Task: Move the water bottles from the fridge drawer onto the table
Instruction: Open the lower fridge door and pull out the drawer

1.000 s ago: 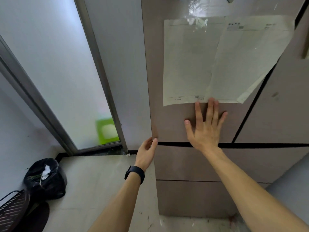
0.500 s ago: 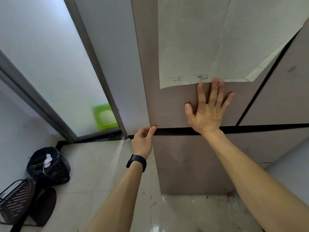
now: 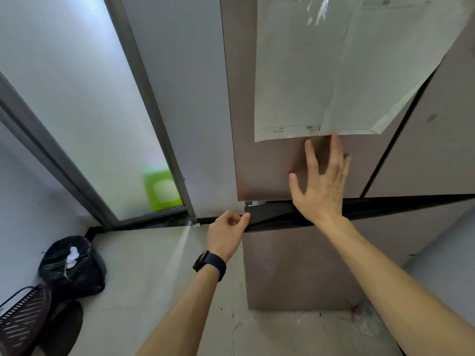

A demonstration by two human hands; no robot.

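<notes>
A pinkish-brown fridge fills the right half of the view. Its lower drawer stands slightly pulled out, with a dark gap along its top edge. My left hand, with a black watch on the wrist, grips the drawer's top left corner with curled fingers. My right hand lies flat with spread fingers on the upper fridge door, just below two taped paper sheets. No water bottles or table are in sight.
A frosted glass door with a grey metal frame stands to the left of the fridge. A black rubbish bag and a dark perforated object sit on the tiled floor at lower left. A second fridge door is at right.
The drawer has come out a little, opening a dark gap under the upper door. My left hand has curled tighter round the drawer corner. My right hand still rests on the door.
</notes>
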